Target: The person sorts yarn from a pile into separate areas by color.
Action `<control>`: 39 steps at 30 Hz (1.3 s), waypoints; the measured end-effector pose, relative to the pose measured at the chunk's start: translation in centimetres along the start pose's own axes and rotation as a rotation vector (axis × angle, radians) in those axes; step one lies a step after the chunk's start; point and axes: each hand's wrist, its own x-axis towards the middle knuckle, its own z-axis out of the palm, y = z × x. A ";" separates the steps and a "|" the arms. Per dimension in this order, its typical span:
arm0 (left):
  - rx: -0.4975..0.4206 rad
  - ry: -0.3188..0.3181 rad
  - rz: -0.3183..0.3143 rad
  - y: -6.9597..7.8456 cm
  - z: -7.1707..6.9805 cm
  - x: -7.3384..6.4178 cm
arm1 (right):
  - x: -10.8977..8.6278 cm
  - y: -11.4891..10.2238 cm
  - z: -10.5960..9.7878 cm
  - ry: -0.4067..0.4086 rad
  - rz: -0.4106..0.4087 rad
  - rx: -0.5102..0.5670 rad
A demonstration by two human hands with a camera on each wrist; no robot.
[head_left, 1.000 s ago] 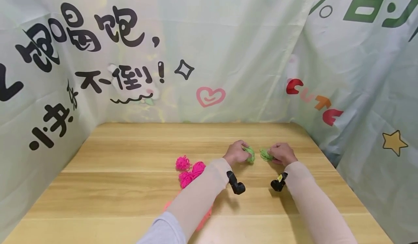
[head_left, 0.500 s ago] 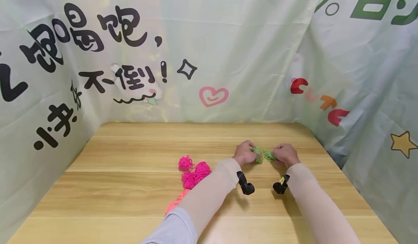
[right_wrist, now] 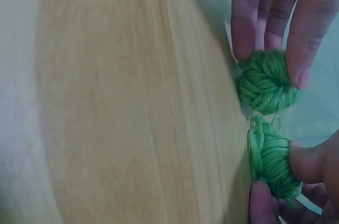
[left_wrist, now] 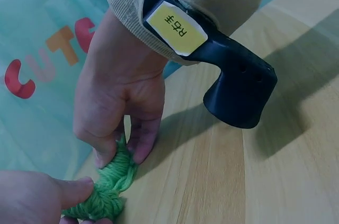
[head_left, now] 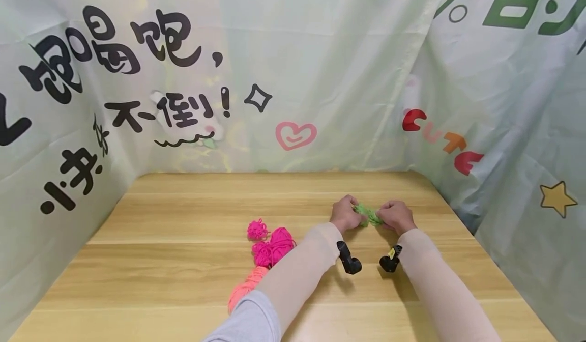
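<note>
My left hand (head_left: 346,215) holds a small bundle of green yarn (head_left: 362,210), and my right hand (head_left: 397,217) pinches a second green bundle (head_left: 374,219) just to its right. In the right wrist view, the left hand's bundle (right_wrist: 269,83) is gripped between thumb and fingers at the top. Below it, the right hand's thumb presses on the other bundle (right_wrist: 275,163), with a thin gap and a loose loop between the two. From the left wrist, both bundles look end to end, the right one (left_wrist: 117,170) partly covered by fingers.
Several magenta yarn balls (head_left: 280,243) lie on the wooden table (head_left: 160,260) left of my left forearm. Nearer me, a coral yarn ball (head_left: 247,286) is partly hidden behind that sleeve. A printed curtain (head_left: 339,77) stands along the back and sides.
My left hand has moved right with its green bundle, narrowing the gap to the right hand's bundle until they look side by side. The right hand has stayed nearly in place.
</note>
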 end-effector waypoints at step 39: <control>0.033 -0.083 -0.017 0.2 -0.2 -0.1 | -0.1 0.2 0.0 0.021 0.011 -0.012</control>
